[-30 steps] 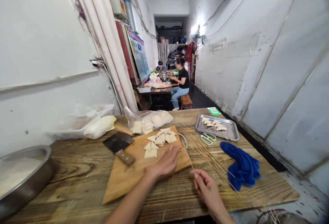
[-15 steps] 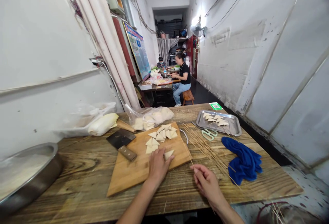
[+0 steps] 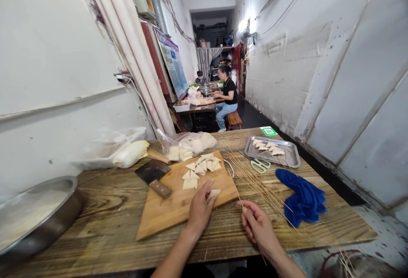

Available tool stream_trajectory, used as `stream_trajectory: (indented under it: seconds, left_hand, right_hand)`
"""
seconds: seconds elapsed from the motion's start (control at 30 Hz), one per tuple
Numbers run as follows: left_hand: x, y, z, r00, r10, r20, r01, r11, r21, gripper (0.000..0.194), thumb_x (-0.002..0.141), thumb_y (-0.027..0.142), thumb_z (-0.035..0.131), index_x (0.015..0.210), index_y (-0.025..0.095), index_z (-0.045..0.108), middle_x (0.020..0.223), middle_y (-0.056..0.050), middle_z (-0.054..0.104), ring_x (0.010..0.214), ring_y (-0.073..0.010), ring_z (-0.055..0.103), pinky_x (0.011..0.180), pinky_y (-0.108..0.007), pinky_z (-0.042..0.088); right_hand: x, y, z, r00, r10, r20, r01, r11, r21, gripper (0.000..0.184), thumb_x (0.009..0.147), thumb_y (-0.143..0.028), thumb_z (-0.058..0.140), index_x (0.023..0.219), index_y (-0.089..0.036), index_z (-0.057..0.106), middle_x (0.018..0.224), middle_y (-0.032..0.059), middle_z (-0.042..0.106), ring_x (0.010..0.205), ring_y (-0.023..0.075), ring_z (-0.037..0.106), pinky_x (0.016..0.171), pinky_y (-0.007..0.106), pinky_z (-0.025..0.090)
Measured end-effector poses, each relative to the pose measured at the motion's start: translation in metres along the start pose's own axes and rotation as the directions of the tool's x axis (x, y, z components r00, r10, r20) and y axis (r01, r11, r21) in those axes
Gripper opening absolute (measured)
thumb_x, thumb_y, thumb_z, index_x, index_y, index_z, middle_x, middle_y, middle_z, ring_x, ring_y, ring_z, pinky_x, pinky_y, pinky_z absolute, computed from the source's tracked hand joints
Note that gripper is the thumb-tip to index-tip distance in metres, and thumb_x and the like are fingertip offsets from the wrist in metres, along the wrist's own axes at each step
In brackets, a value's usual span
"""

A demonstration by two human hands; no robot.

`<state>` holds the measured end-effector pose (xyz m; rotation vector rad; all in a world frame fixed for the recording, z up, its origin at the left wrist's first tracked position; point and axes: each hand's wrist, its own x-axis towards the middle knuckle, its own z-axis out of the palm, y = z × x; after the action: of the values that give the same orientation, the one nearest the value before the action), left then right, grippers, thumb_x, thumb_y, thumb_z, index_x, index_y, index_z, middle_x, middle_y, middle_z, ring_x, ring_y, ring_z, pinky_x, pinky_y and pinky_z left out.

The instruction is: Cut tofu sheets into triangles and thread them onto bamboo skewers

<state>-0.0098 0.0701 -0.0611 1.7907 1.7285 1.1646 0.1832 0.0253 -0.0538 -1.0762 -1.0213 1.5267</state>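
On the wooden cutting board point(image 3: 178, 208), my left hand point(image 3: 200, 210) has its thumb and fingers closed around a pale tofu triangle point(image 3: 214, 193). My right hand point(image 3: 259, 226) pinches a thin bamboo skewer point(image 3: 239, 195), its point angled up and left beside the board's right edge. The skewer's tip is apart from the tofu triangle. Several more tofu triangles point(image 3: 200, 166) lie grouped toward the board's far side. A cleaver point(image 3: 153, 171) rests across the board's left edge, its wooden handle on the board.
Loose skewers point(image 3: 258, 180), green-handled scissors point(image 3: 260, 166) and a blue cloth point(image 3: 299, 197) lie rightward. Behind them is a metal tray point(image 3: 295, 159) with tofu pieces. A bagged stack point(image 3: 188, 145), a cabbage point(image 3: 130, 154) and a steel basin point(image 3: 72, 197) stand left. Two people sit farther back.
My left hand has closed on the tofu triangle and tilted it up from the board. My right hand stays almost still with the skewer. The view has shifted slightly.
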Motion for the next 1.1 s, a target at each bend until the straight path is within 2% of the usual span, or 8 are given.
stream_trajectory:
  seconds: [0.17, 0.3, 0.4, 0.53, 0.63, 0.73, 0.87, 1.1]
  left_hand:
    - [-0.001, -0.005, -0.003, 0.998, 0.069, 0.003, -0.067, 0.982, -0.174, 0.022, 0.074, 0.030, 0.058, 0.091, 0.019, 0.068, 0.095, -0.006, 0.066, 0.091, -0.0204, 0.058, 0.085, -0.034, 0.044]
    - [0.008, -0.003, -0.008, 0.991, -0.137, -0.008, 0.121, 0.899, -0.421, 0.028, 0.071, 0.031, 0.063, 0.095, 0.017, 0.067, 0.095, -0.005, 0.068, 0.090, -0.0188, 0.060, 0.084, -0.030, 0.043]
    - [0.016, -0.005, -0.013, 0.953, -0.301, 0.048, 0.260, 0.720, -0.644, 0.036, 0.069, 0.033, 0.066, 0.099, 0.014, 0.065, 0.088, -0.004, 0.068, 0.077, -0.0149, 0.061, 0.067, -0.023, 0.046]
    - [0.023, -0.008, -0.024, 0.900, -0.397, 0.179, 0.356, 0.433, -0.828, 0.035, 0.066, 0.034, 0.069, 0.092, 0.010, 0.065, 0.079, -0.004, 0.064, 0.053, -0.0052, 0.051, 0.042, -0.014, 0.034]
    - [0.026, -0.008, -0.033, 0.868, -0.424, 0.260, 0.392, 0.263, -0.881, 0.027, 0.068, 0.027, 0.069, 0.088, 0.009, 0.065, 0.076, -0.004, 0.063, 0.046, -0.0015, 0.045, 0.037, -0.011, 0.030]
    - [0.029, -0.008, -0.036, 0.825, -0.462, 0.324, 0.438, 0.162, -0.884, 0.013, 0.074, 0.018, 0.062, 0.082, 0.007, 0.063, 0.075, -0.007, 0.064, 0.052, -0.0057, 0.054, 0.043, -0.013, 0.041]
    - [0.032, -0.010, -0.036, 0.786, -0.498, 0.368, 0.488, 0.133, -0.863, 0.010, 0.079, 0.014, 0.056, 0.084, 0.007, 0.061, 0.082, -0.012, 0.067, 0.074, -0.0174, 0.065, 0.066, -0.028, 0.054]
    - [0.031, -0.009, -0.036, 0.784, -0.483, 0.390, 0.518, 0.163, -0.839, 0.010, 0.080, 0.015, 0.056, 0.080, 0.006, 0.060, 0.082, -0.013, 0.068, 0.078, -0.0209, 0.067, 0.075, -0.034, 0.055]
  right_hand:
    - [0.000, 0.002, 0.001, 0.996, -0.087, 0.010, 0.087, 0.992, -0.090, 0.037, 0.073, -0.054, 0.056, 0.085, -0.020, 0.052, 0.051, -0.0089, 0.043, 0.032, 0.0029, 0.029, 0.029, 0.015, 0.022]
    - [-0.002, 0.001, 0.001, 0.978, -0.207, 0.017, 0.204, 0.940, -0.274, 0.030, 0.081, -0.047, 0.051, 0.075, -0.018, 0.055, 0.048, -0.0073, 0.040, 0.038, 0.0055, 0.036, 0.036, 0.016, 0.030]
    - [-0.008, -0.001, 0.004, 0.958, -0.275, 0.078, 0.282, 0.866, -0.413, 0.030, 0.085, -0.042, 0.046, 0.095, -0.017, 0.060, 0.051, -0.0053, 0.047, 0.046, 0.0082, 0.045, 0.045, 0.018, 0.038]
    - [-0.016, 0.002, 0.011, 0.948, -0.251, 0.195, 0.317, 0.783, -0.535, 0.033, 0.087, -0.037, 0.043, 0.107, -0.017, 0.060, 0.054, -0.0021, 0.058, 0.049, 0.0105, 0.053, 0.049, 0.019, 0.043]
    - [-0.017, 0.006, 0.016, 0.936, -0.290, 0.199, 0.351, 0.750, -0.561, 0.030, 0.086, -0.035, 0.046, 0.105, -0.019, 0.063, 0.079, 0.0048, 0.070, 0.071, 0.0155, 0.065, 0.066, 0.023, 0.051]
    - [-0.014, 0.009, 0.020, 0.924, -0.314, 0.219, 0.383, 0.736, -0.558, 0.029, 0.085, -0.033, 0.048, 0.105, -0.020, 0.065, 0.097, 0.0066, 0.069, 0.090, 0.0189, 0.065, 0.079, 0.028, 0.051]
    - [-0.006, 0.012, 0.028, 0.914, -0.328, 0.239, 0.406, 0.732, -0.547, 0.028, 0.085, -0.030, 0.049, 0.105, -0.020, 0.065, 0.101, 0.0061, 0.069, 0.093, 0.0194, 0.064, 0.083, 0.031, 0.051]
    - [0.004, 0.020, 0.037, 0.911, -0.343, 0.228, 0.412, 0.730, -0.545, 0.027, 0.084, -0.029, 0.049, 0.105, -0.022, 0.066, 0.100, 0.0050, 0.069, 0.091, 0.0197, 0.065, 0.082, 0.033, 0.053]
